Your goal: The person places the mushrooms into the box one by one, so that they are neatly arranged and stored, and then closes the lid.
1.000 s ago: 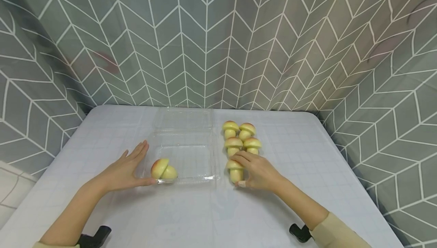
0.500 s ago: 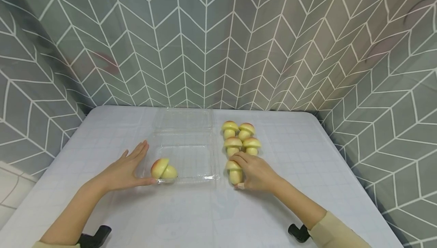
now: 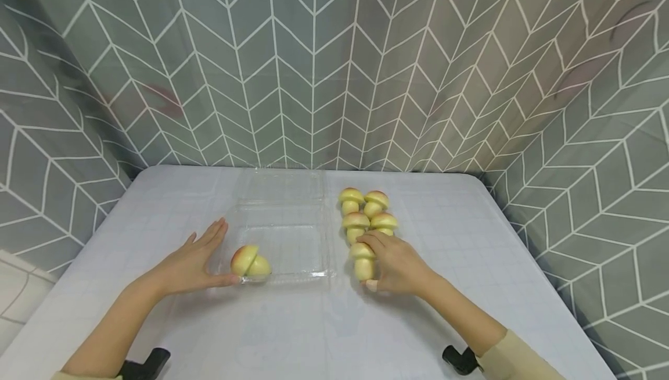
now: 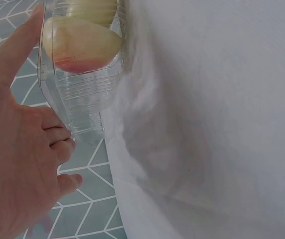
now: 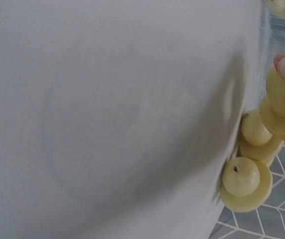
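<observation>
My right hand (image 3: 399,264) grips a yellow mushroom (image 3: 364,262) with a reddish-tinged cap, thumb at its stem and fingers at the cap. In the right wrist view that mushroom (image 5: 282,99) appears raised off the table. Fingers spread, my left hand (image 3: 193,261) rests against the left side and front edge of a clear plastic box (image 3: 292,275), whose lid (image 3: 282,185) lies folded back. In the box's front left corner lies another mushroom (image 3: 251,261), tilted on its side. The left wrist view shows that mushroom (image 4: 82,45) through the box wall.
Several more mushrooms (image 3: 356,223) lie in two columns right of the box, caps away from me. The white table (image 3: 292,333) ends at a grey patterned curtain (image 3: 313,78). Black fittings sit at both wrists.
My right hand has shifted slightly right with the mushroom in its grip, and the mushroom looks a little raised. The left hand and box stay put.
</observation>
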{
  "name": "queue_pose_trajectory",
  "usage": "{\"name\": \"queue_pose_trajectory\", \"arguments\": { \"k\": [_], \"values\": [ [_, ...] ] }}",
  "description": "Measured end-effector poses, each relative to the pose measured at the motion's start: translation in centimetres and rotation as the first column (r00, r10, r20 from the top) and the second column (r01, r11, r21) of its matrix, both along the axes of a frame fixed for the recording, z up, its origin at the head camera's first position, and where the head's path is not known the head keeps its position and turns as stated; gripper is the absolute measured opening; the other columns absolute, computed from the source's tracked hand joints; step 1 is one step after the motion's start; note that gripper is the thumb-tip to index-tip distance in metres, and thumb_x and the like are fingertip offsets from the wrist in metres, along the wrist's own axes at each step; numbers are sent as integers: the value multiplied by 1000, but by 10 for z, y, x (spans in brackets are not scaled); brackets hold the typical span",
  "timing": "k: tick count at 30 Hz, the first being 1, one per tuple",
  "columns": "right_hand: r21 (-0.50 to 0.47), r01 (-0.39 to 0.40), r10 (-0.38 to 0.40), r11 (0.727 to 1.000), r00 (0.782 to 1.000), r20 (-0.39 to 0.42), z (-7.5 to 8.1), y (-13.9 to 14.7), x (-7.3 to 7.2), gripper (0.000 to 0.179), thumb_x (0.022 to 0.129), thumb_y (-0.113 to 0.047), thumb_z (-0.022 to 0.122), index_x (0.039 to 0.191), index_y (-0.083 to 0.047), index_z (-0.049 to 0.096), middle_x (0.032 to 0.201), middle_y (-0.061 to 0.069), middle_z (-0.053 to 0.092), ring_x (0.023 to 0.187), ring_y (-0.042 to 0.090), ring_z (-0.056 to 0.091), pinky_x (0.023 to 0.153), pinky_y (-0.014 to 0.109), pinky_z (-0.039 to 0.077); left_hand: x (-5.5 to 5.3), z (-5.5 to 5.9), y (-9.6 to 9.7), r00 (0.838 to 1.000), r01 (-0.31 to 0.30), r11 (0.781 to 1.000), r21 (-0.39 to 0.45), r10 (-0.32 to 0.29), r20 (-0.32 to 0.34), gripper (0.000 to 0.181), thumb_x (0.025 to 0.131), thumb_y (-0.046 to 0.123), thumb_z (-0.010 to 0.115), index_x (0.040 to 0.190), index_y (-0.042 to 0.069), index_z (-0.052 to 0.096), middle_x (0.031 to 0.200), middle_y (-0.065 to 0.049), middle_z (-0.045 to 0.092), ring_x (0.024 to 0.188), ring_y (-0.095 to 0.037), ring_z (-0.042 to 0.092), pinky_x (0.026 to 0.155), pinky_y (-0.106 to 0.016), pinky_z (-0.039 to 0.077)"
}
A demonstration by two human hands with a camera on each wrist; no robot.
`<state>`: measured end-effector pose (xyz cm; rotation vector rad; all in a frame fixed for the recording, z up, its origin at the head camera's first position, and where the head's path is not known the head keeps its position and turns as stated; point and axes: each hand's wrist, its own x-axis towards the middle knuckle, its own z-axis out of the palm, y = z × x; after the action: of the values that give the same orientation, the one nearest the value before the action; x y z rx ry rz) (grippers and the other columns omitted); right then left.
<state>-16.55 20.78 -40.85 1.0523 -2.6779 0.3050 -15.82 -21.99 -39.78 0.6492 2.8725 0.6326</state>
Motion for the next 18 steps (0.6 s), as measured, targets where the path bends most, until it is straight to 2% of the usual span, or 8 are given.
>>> {"name": "queue_pose_trajectory", "arguments": {
  "k": [7,18],
  "values": [
    [-36,37,-38,999,999,-29,12,9,0,81,61,-41,84,129,-12,52,122,3,56,100,24,60,82,40,52,0,-1,0,1000,-3,1000,-6,3,-8,119,73,61,73,148,-12,17,155,-29,12,141,-45,16,110,-65,11],
    [-135,-44,21,990,986,-167,20,19,-4,84,59,-38,85,130,-6,51,129,10,54,112,28,58,89,42,51,-1,-4,-1,1000,2,1000,-3,-2,-16,119,72,62,73,148,-12,17,155,-29,13,141,-45,17,110,-65,12]
  ]
}}
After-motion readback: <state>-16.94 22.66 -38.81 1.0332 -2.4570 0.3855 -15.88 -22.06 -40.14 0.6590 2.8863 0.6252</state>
